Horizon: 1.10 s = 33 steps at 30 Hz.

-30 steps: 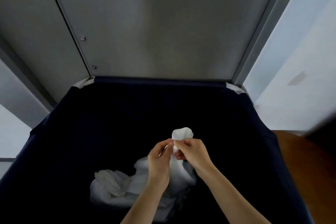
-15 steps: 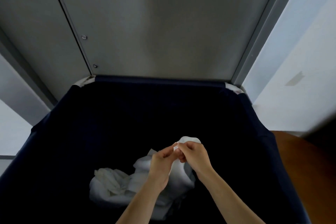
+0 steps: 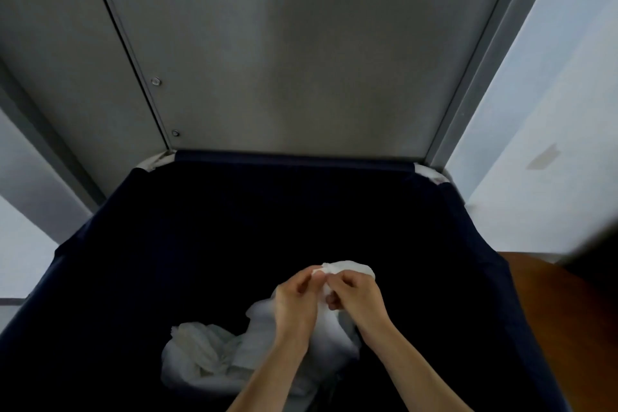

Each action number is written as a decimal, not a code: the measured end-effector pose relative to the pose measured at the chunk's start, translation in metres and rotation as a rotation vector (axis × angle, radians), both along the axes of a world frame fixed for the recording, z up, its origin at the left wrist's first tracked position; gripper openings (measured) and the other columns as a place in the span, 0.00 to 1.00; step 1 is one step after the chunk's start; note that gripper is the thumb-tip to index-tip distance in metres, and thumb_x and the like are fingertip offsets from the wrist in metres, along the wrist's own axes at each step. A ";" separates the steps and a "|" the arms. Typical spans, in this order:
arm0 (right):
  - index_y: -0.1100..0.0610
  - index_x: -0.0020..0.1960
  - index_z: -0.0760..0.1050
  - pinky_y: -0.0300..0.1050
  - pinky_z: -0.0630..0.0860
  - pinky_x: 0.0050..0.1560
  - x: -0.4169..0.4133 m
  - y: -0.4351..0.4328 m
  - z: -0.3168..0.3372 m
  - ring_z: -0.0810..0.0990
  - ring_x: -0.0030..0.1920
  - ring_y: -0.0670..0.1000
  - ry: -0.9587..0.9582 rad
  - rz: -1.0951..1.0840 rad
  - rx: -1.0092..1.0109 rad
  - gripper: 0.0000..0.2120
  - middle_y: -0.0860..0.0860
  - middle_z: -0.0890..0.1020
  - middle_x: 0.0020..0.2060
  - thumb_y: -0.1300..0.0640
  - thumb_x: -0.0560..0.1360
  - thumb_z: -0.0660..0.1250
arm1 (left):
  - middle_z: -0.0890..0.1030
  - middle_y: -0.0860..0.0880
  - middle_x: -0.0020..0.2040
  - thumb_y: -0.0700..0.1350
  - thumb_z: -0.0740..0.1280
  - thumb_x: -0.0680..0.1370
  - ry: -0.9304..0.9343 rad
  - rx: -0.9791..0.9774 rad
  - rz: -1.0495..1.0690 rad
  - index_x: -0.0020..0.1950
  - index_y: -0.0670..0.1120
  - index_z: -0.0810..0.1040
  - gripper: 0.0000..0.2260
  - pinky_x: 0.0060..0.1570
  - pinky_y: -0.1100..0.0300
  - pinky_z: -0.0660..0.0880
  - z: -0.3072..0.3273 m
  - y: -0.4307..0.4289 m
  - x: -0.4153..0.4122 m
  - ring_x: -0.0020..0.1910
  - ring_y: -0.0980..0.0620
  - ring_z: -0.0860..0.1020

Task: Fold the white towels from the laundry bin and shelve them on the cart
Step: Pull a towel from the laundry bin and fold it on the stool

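While holding the towel [image 3: 351,269] over the heap [image 3: 197,354] low in the bin [image 3: 294,159], pinching its bunched top edge with left hand [image 3: 296,303] and right hand [image 3: 356,294] close together. Soft, light, floppy (little risk of slipping); best taken by two corners and spread.

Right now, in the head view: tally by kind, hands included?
hands: 2 (left hand, right hand)
white towel, pinched by both: 1
crumpled white cloth beside it: 1
laundry bin: 1
total: 5

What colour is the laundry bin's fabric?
The laundry bin is dark navy, clearest in head view.
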State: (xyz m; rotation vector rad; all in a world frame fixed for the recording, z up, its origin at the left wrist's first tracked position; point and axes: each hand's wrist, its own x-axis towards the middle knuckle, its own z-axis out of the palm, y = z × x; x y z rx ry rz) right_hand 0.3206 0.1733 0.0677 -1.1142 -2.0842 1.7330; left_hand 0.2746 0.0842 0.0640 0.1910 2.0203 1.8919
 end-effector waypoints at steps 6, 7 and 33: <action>0.59 0.32 0.77 0.42 0.79 0.40 -0.002 -0.001 -0.004 0.80 0.29 0.45 0.021 -0.016 -0.096 0.15 0.49 0.80 0.24 0.63 0.76 0.63 | 0.82 0.59 0.35 0.40 0.65 0.78 0.157 -0.110 -0.156 0.43 0.57 0.78 0.11 0.39 0.74 0.72 0.000 -0.008 0.002 0.40 0.69 0.78; 0.60 0.32 0.77 0.43 0.78 0.40 -0.001 0.000 -0.005 0.79 0.28 0.44 0.018 -0.028 -0.101 0.14 0.49 0.80 0.23 0.63 0.76 0.63 | 0.82 0.58 0.36 0.40 0.66 0.78 0.166 -0.141 -0.155 0.45 0.56 0.79 0.09 0.40 0.75 0.71 -0.003 -0.010 0.001 0.42 0.71 0.77; 0.46 0.41 0.71 0.42 0.80 0.45 0.001 0.015 0.005 0.81 0.43 0.48 -0.031 0.255 0.373 0.11 0.46 0.79 0.39 0.61 0.75 0.67 | 0.79 0.55 0.37 0.43 0.74 0.71 0.387 -0.219 -0.183 0.48 0.53 0.79 0.09 0.36 0.70 0.71 -0.013 -0.005 -0.013 0.35 0.62 0.76</action>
